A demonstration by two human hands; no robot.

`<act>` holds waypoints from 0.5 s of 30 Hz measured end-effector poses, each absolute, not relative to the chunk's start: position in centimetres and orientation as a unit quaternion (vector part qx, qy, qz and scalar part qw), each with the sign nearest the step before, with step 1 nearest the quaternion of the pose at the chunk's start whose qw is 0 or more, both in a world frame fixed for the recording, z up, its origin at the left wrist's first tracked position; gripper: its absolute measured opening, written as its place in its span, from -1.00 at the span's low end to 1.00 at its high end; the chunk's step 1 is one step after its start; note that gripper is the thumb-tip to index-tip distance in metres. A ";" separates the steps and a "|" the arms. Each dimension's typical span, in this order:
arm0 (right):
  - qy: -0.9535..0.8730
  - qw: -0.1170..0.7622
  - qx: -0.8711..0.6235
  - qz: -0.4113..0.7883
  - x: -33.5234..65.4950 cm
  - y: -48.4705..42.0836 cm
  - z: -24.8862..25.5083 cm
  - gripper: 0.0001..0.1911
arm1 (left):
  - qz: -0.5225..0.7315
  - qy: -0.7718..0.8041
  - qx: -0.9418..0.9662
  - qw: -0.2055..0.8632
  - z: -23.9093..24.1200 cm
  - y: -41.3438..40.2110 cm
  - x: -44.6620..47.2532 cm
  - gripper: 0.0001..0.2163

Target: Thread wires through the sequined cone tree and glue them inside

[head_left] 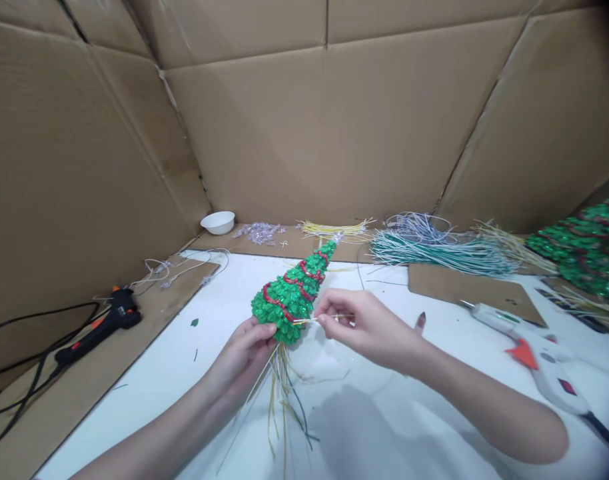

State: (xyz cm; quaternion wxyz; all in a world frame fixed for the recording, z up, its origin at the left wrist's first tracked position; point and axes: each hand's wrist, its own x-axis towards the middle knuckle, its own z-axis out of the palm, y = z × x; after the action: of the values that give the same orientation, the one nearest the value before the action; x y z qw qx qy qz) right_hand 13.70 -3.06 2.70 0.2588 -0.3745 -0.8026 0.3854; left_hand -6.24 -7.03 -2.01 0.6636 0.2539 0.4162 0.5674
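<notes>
A small green sequin Christmas tree [295,292] with red garland bands is held tilted above the white table [194,373], tip pointing away. My left hand [244,353] is closed around its base, where several yellow and green wires [280,400] hang down. Pinched in the fingers of my right hand [364,327] is a thin pale wire [309,321] that touches the tree's lower edge.
A black glue gun [104,323] with its cord lies on cardboard at left. A white glue gun [534,353] lies at right. At the back are a white bowl [218,222], clear beads [259,232], wire bundles [434,250], and more green trees [584,247]. Cardboard walls surround the table.
</notes>
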 end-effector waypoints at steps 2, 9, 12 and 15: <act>-0.800 0.263 -0.372 0.390 13.1 -3.2 1.9 -0.92 | 0.556 0.409 0.267 0.673 -1.9 -7.3 -6.1 -0.88; -0.795 0.257 -0.398 0.378 12.5 -3.2 1.4 -0.89 | 0.529 0.389 0.300 0.692 -2.3 -7.6 -6.0 -0.78; -0.802 0.247 -0.410 0.359 12.6 -3.1 1.5 -0.90 | 0.522 0.389 0.303 0.696 -2.5 -7.7 -6.0 -0.79; -0.807 0.229 -0.422 0.343 12.6 -2.9 1.7 -0.90 | 0.506 0.389 0.302 0.708 -2.4 -7.7 -5.8 -0.81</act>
State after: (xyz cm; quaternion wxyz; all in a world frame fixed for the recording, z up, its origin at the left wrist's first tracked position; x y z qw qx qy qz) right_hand 12.62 -2.94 1.72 0.2292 -0.4220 -0.8075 0.3426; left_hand -5.85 -7.69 -2.43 0.7081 0.3022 0.3886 0.5062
